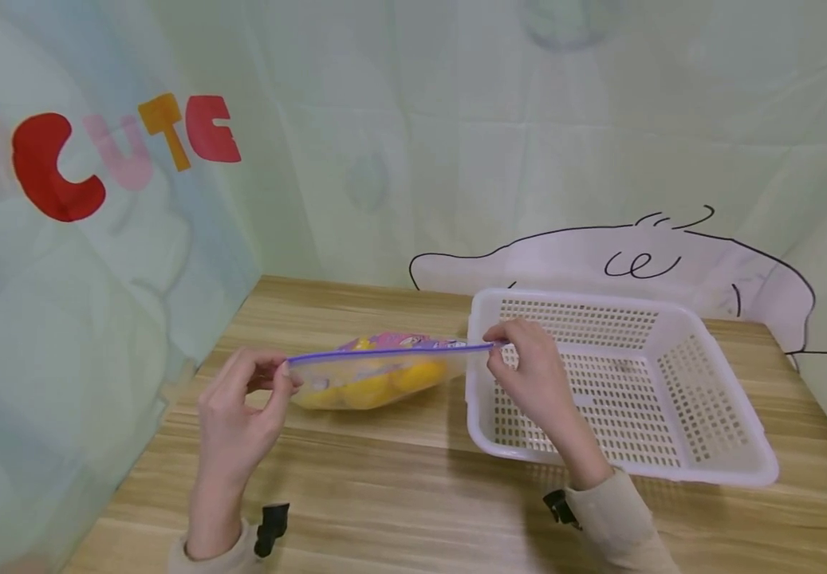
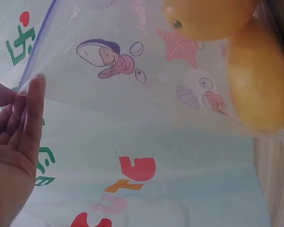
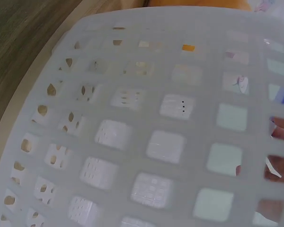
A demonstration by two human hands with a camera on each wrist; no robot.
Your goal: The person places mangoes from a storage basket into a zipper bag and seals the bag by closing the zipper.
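Note:
A clear zip bag (image 1: 466, 363) with a purple zip strip (image 1: 391, 351) hangs stretched between both hands, its body over the table. Several orange-yellow fruits (image 1: 373, 392) lie at its bottom. Thumb and fingertips of my left hand (image 1: 241, 406) pinch the strip's left end. At the right end, by the basket's left rim, my right hand (image 1: 531, 375) pinches the strip between thumb and forefinger. Up close in the left wrist view, the bag shows printed sea creatures and a rounded fruit (image 2: 260, 80). The right wrist view sees my right hand (image 3: 278, 169) only through basket holes.
A white perforated plastic basket (image 1: 725, 367) stands on the right of the wood-grain table (image 1: 384, 486); its wall (image 3: 120, 115) fills the right wrist view. Printed cloth (image 1: 356, 183) hangs behind and along the left, with coloured letters on it.

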